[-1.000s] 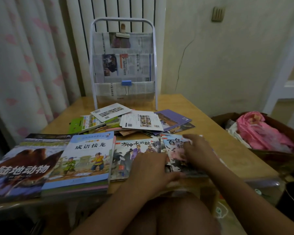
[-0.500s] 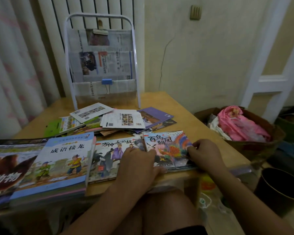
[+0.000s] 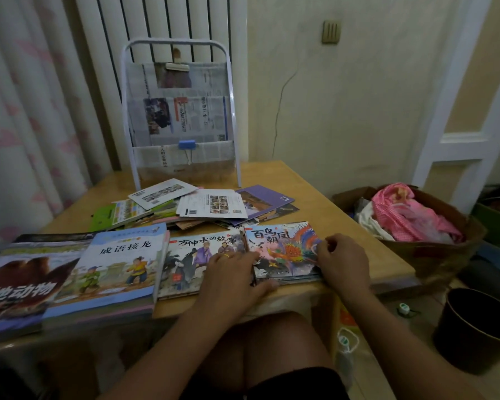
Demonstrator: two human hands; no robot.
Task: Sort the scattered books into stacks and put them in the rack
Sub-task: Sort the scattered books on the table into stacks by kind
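Desk [image 3: 344, 215]: wooden top; the person sits at its near edge.
Rack [image 3: 179, 116]: white tube frame, upright at the far edge, pockets lined with newspaper; a blue binder clip [image 3: 187, 145] sits on the lowest pocket.
Loose books [image 3: 202, 204]: scattered heap mid-desk, just in front of the rack, several lying back cover up.
Stacks along near edge, left to right: camel-cover book [image 3: 20, 281] at the near left corner; blue-cover book [image 3: 113, 269] touching it; scholar-cover book [image 3: 191, 258]; phoenix-cover book [image 3: 283, 249], topping a thin stack nearest the right edge.
Left hand [image 3: 231, 277]: flat, fingers extended, palm on the scholar-cover book, fingertips reaching the seam with the phoenix stack; grip not closed. A ring shows on one finger.
Right hand [image 3: 342, 262]: fingers curled at the right edge of the phoenix stack, grip pinching that edge.
Beside desk, right: a basket [image 3: 433, 255] of pink cloth on the floor; a dark bin [image 3: 474, 327] nearer.
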